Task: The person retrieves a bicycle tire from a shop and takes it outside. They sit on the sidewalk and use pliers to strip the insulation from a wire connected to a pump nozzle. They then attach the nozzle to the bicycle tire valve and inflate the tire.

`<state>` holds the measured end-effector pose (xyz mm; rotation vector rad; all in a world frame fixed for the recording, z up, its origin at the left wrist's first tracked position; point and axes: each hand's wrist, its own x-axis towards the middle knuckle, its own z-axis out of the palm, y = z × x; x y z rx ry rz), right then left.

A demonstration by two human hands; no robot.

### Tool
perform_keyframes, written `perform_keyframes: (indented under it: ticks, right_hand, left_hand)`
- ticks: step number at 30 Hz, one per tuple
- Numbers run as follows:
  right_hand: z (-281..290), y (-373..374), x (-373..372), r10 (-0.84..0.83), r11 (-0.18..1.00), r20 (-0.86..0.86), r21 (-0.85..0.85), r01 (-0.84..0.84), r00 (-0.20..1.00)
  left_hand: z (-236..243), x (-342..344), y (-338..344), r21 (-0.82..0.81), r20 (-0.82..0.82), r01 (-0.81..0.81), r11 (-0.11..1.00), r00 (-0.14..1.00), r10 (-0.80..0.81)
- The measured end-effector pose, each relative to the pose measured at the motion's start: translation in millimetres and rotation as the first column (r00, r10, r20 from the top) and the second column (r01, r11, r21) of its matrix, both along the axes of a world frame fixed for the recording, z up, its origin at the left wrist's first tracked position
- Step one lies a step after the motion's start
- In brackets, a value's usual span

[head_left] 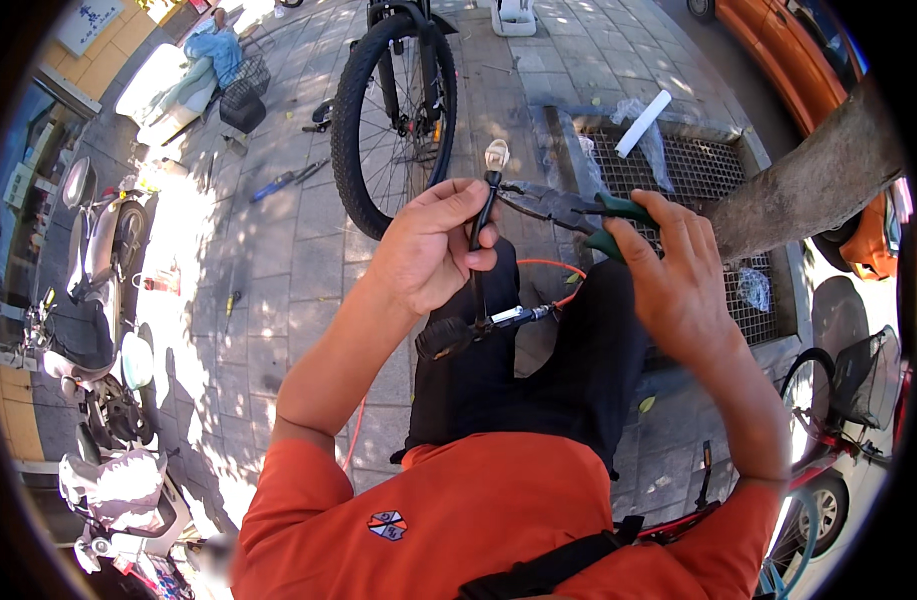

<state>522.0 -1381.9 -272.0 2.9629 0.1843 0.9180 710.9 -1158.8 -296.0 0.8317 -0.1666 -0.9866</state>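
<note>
My left hand (433,245) is closed, pinching a thin black rod-like piece (484,212) between thumb and fingers. A cream-coloured fitting (496,155) sits at that piece's upper end. In my right hand (678,265) is a pair of pliers (608,243) with green handles, its dark jaws pointing left toward the black piece. I cannot tell whether the jaws touch it. Below my hands, over my dark trousers, lies a black, round-ended tool (446,338) with a silver stem. An orange hose (553,264) runs close to it.
A bicycle front wheel (353,130) stands ahead on the paving. To its left lie a blue-handled tool (273,187) and a screwdriver (232,303). A tree trunk (808,175) rises at right beside a metal grate (693,165). Scooters (93,310) line the left.
</note>
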Motion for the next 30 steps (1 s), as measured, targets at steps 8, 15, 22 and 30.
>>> perform_keyframes:
  ticks: [8, 15, 22, 30]
  right_hand:
    - [4, 1, 1, 0.006, 0.999, 0.012, -0.054, -0.005, 1.000]
    - [-1, -1, 0, 0.011, 0.996, 0.043, -0.088, -0.007, 0.999]
    - [-2, 1, 1, -0.011, 0.995, 0.028, -0.102, 0.013, 1.000]
    - [-1, 5, 14, -0.131, 0.984, 0.028, -0.116, 0.134, 0.991]
  left_hand:
    - [-5, 1, 2, -0.032, -0.013, -0.012, 0.999, 1.000, 0.012]
    - [-6, -4, 1, -0.082, -0.008, -0.029, 0.996, 1.000, 0.029]
    - [-8, -9, -1, -0.028, 0.016, -0.073, 0.997, 0.997, 0.074]
    - [-7, -10, -1, 0.015, 0.080, -0.101, 0.995, 0.992, 0.100]
